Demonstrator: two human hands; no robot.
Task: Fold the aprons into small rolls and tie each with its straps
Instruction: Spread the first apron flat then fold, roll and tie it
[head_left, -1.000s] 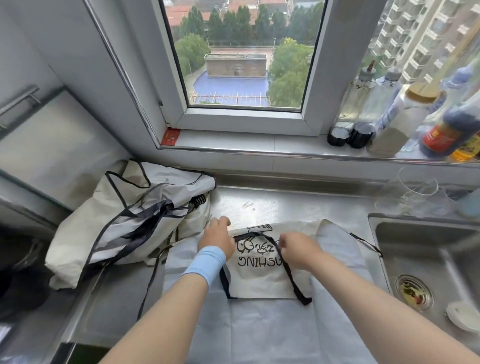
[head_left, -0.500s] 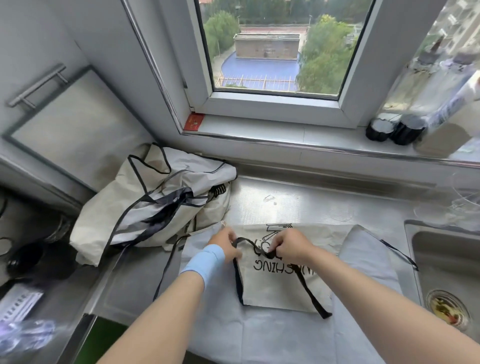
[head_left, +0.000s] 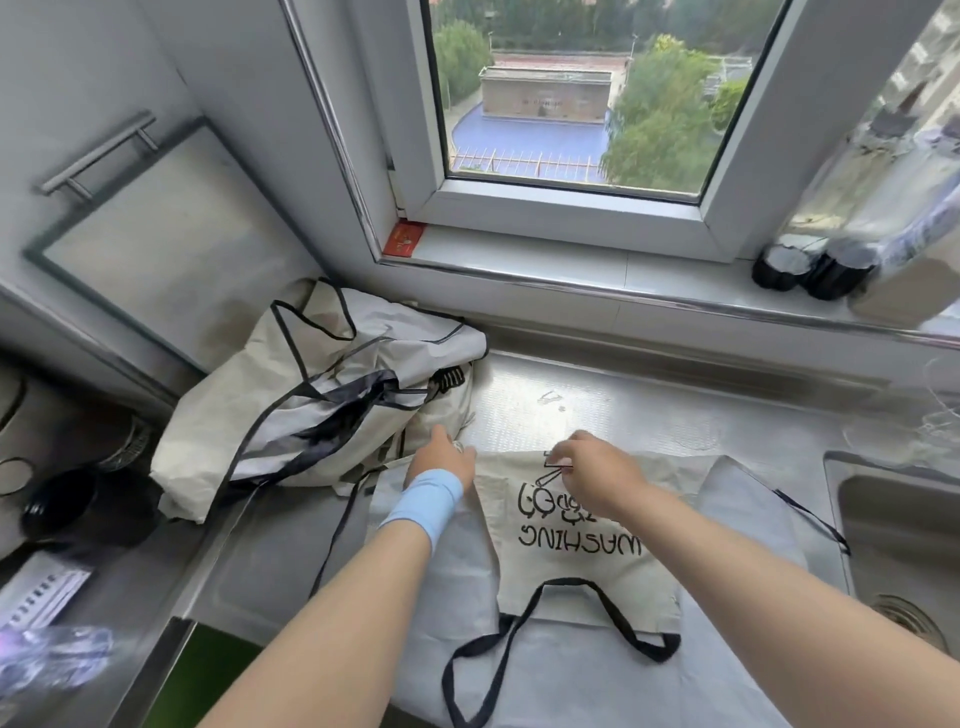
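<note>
A cream apron (head_left: 582, 577) lies flat on the steel counter, its bib folded over with an upside-down "WASHING" print. Its black neck strap (head_left: 524, 618) lies in a loop across the near edge of the bib. A side strap (head_left: 810, 519) trails right toward the sink. My left hand (head_left: 441, 460), with a blue wristband, grips the apron's far left corner. My right hand (head_left: 597, 470) pinches the far edge near the printed drawing. A crumpled pile of more aprons (head_left: 322, 395) with black straps sits to the left, close beside my left hand.
A sink (head_left: 898, 525) drops away at the right. Dark-capped bottles (head_left: 810, 270) stand on the window sill (head_left: 571, 270) behind the counter. A black cup (head_left: 88, 512) and stove parts sit at the far left. The counter's front edge (head_left: 171, 644) runs at lower left.
The neck strap that both hands held over the print now lies in a loop at the bib's near edge. Both hands have moved to the apron's far edge.
</note>
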